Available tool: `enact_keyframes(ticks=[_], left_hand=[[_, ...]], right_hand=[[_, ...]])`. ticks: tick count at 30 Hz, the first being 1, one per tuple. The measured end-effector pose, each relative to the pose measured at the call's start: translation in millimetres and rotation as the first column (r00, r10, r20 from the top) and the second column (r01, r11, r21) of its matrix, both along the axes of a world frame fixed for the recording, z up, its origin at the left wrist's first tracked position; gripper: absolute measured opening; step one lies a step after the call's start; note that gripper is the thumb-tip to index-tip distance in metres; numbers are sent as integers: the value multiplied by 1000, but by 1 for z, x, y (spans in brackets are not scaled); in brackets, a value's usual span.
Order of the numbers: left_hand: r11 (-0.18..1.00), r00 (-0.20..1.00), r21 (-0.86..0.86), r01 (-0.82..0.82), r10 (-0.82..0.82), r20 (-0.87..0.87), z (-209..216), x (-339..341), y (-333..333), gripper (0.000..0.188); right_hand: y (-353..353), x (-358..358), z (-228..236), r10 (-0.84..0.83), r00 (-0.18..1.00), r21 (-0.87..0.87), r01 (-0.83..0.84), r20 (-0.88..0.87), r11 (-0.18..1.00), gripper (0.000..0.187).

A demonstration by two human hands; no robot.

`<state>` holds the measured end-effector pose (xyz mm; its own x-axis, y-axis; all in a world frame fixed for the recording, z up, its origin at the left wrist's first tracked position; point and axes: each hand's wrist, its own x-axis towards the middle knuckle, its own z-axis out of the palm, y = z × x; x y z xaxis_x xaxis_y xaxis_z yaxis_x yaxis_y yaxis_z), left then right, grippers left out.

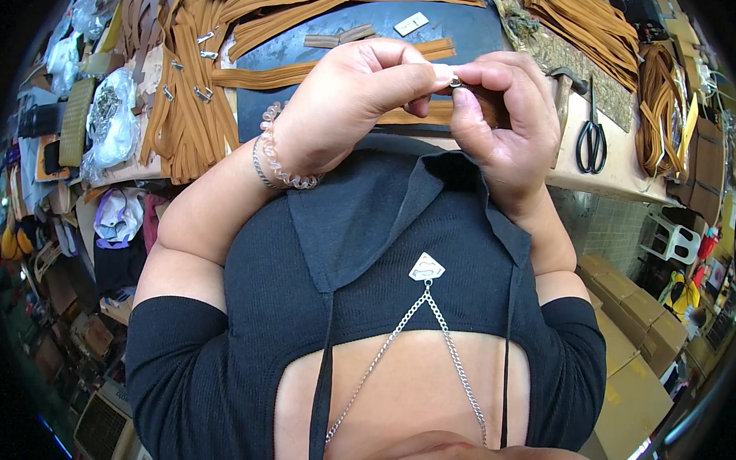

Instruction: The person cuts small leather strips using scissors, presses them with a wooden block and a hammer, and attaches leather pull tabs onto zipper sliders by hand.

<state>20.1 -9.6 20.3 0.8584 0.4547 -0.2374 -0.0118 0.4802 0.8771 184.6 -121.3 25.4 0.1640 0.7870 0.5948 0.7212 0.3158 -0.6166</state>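
Observation:
Over the near edge of the dark blue mat (464, 39), my two hands meet at the fingertips. My left hand (365, 88) is closed, thumb and forefinger pinching at a small metal zipper slider (455, 82). Brown zipper tape (491, 109) lies inside the curled fingers of my right hand (522, 114), whose thumb and forefinger are also at the slider. The fingers hide part of the slider and tape. Orange-brown zipper strips (264, 76) lie on the mat just beyond my left hand, beside a short grey-brown zipper piece (340, 36) and a small whitish block (411, 23).
Black-handled scissors (591, 144) and a hammer (562, 95) lie right of my hands. Bundled zippers (660, 110) hang over the right edge. More zippers (185, 118) with metal sliders cover the table's left, near plastic bags (112, 116). Cardboard boxes (637, 312) and a white stool (672, 238) stand lower right.

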Motion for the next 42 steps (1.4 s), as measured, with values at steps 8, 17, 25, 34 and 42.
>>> enact_keyframes(ticks=[8,17,25,34,42], left_hand=[[997,999,66,-31,32,-14,-1,-1,-4,17],[974,1000,225,-7,2,20,6,-6,5,18],[970,1000,243,27,-24,-14,11,-10,8,19],[976,997,209,56,-64,33,16,-15,9,17],[983,994,151,107,-108,-2,25,-16,9,15]], right_hand=[[-5,-1,0,23,999,-37,-24,-27,999,18],[-7,2,-3,105,746,-202,-308,-657,930,36],[-9,-1,1,38,593,-213,-348,-805,913,38],[-12,-2,3,167,750,-102,-299,-640,949,34],[-15,-1,-1,211,711,-78,-351,-670,933,32]])
